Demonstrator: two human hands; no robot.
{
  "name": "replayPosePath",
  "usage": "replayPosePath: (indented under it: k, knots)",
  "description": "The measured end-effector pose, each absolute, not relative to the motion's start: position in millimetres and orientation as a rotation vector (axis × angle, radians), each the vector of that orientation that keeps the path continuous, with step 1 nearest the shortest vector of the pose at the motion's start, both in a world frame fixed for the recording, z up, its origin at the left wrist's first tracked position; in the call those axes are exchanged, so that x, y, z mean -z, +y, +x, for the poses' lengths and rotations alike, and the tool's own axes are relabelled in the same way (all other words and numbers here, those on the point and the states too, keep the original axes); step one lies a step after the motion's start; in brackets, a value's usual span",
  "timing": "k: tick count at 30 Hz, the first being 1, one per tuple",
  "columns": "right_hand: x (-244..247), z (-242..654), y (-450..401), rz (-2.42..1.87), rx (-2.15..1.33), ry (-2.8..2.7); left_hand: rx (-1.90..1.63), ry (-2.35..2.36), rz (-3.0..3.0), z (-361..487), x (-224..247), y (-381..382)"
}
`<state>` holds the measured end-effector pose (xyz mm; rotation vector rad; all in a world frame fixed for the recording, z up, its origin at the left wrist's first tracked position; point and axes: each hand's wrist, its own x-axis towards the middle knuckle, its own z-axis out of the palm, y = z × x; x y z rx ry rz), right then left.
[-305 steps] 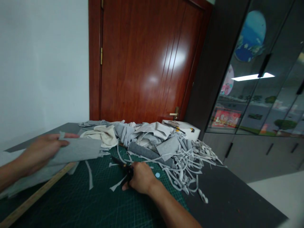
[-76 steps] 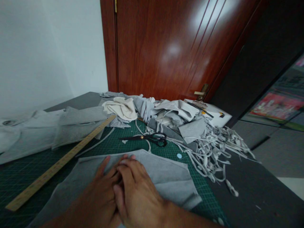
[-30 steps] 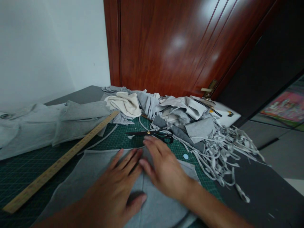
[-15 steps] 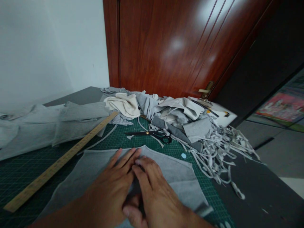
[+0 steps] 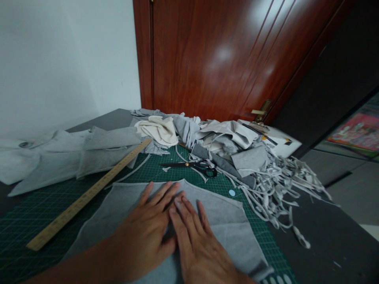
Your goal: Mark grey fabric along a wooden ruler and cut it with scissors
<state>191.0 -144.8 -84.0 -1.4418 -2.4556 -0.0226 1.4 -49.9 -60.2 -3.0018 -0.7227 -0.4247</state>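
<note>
A grey fabric piece (image 5: pixel 233 236) with an angled top edge lies spread on a green cutting mat (image 5: pixel 160 154). My left hand (image 5: pixel 145 225) rests flat on it, fingers stretched toward the top edge. Beside it my right hand (image 5: pixel 198 240) also lies flat, its fingertips meeting the left hand's fingers. Neither hand grips anything. Beyond the fabric are black-handled scissors (image 5: pixel 189 165), lying with the blades to the left. A wooden ruler (image 5: pixel 89 195) slants across the mat on the left.
Folded grey cloth (image 5: pixel 103 152) lies at the left. At the back are a cream cloth (image 5: pixel 158 130) and grey scraps (image 5: pixel 231 136). A tangle of fabric strips (image 5: pixel 275 193) hangs toward the right. A pale round disc (image 5: pixel 231 193) sits on the mat. Behind stands a brown door (image 5: pixel 207 59).
My right hand's fingers have straightened and spread, and its thumb is no longer visible. Both hands stay on the fabric. The view has shifted slightly, so the surroundings sit further right.
</note>
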Motion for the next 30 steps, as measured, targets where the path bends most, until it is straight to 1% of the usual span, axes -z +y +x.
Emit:
replayPosePath:
  k: [9, 17, 25, 30]
  knots:
    - [92, 187, -140, -1.557, -0.003, -2.360, 0.345, -0.805, -3.030, 4, 57, -45]
    - [84, 189, -126, -1.588, -0.090, -2.371, 0.314, -0.844, -3.016, 9, 56, -31]
    - [79, 195, -124, -1.552, -0.158, -2.392, 0.396, -0.814, -2.991, 8, 58, -29]
    - [74, 194, -123, -1.582, -0.207, -2.400, 0.559, -0.739, -2.957, 7, 62, -33]
